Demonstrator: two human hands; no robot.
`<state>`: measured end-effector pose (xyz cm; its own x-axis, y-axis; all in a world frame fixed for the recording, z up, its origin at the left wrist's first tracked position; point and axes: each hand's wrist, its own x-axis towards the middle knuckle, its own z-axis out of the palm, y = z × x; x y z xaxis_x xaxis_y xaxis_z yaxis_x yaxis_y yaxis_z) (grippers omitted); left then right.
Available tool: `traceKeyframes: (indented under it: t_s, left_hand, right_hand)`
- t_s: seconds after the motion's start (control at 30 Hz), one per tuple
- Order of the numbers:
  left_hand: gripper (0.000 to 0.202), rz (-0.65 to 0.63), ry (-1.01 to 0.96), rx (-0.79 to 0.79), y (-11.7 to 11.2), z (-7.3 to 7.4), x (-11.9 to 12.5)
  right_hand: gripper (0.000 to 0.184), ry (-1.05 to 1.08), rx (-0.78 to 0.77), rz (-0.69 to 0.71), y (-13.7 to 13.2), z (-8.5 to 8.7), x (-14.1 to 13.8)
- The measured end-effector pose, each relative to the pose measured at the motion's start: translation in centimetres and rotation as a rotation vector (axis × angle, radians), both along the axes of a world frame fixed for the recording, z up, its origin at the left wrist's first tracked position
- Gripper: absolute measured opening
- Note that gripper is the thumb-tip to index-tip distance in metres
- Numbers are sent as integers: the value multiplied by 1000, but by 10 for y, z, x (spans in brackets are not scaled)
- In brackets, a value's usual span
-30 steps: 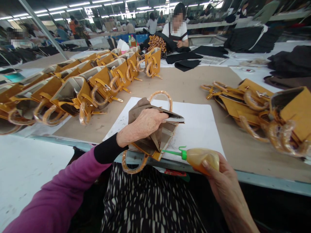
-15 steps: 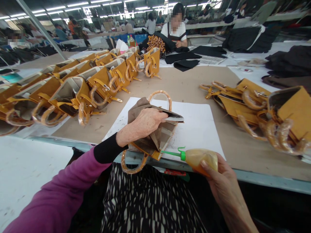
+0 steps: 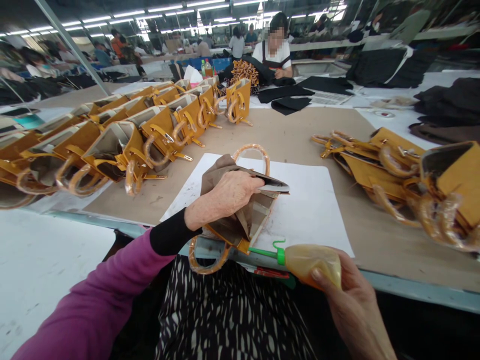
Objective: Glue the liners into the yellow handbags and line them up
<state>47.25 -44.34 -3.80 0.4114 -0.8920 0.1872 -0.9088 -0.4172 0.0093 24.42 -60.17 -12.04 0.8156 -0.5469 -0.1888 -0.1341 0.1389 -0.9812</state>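
Observation:
A mustard handbag point(image 3: 265, 209) with a brown lining lies at the table's front edge, partly on a white sheet point(image 3: 307, 200). Its two ring handles are wrapped in clear plastic; one hangs over the edge. My left hand point(image 3: 234, 192) is closed on the bag's brown lining point(image 3: 215, 175) near the opening, and hides part of it. In my right hand point(image 3: 348, 285) is a soft squeeze bottle point(image 3: 313, 262) of amber liquid, held on its side. The bottle's thin green nozzle point(image 3: 262, 252) points left, its tip at the bag's near corner.
Rows of similar mustard handbags point(image 3: 150, 125) stand at left. More bags point(image 3: 397, 175) lie piled at right. Across the table a person point(image 3: 275, 50) sits beside black fabric pieces point(image 3: 292, 102) and a bundle of brown straps point(image 3: 243, 75). A slanted pole point(image 3: 73, 47) rises at left.
The view has shifted slightly, so everything sits a little lower and to the right. The nozzle tip has moved from inside the bag's edge to its outer near corner. Both hands keep their hold.

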Motion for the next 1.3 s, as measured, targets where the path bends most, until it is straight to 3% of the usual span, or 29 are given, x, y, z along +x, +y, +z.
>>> traceKeyframes:
  t_s: [0.2, 0.53, 0.73, 0.87, 1.07, 1.3]
  left_hand:
    - [22, 9, 46, 6, 0, 3, -1]
    - [24, -26, 60, -28, -1, -2, 4]
    - [22, -45, 63, -48, -1, 0, 9]
    - [23, -17, 82, -27, -5, 6, 12]
    - [23, -6, 116, -21, -7, 10, 15]
    - [22, -33, 154, -56, -9, 12, 21]
  right_hand:
    - [42, 16, -205, -65, -9, 1, 10]
    - [51, 66, -310, -52, -27, -13, 36]
    - [39, 20, -629, -54, -40, -27, 43]
    - [33, -59, -779, -58, -40, -28, 45]
    - [32, -112, -821, -54, -44, -27, 50]
    - [38, -42, -719, -94, -50, -35, 59]
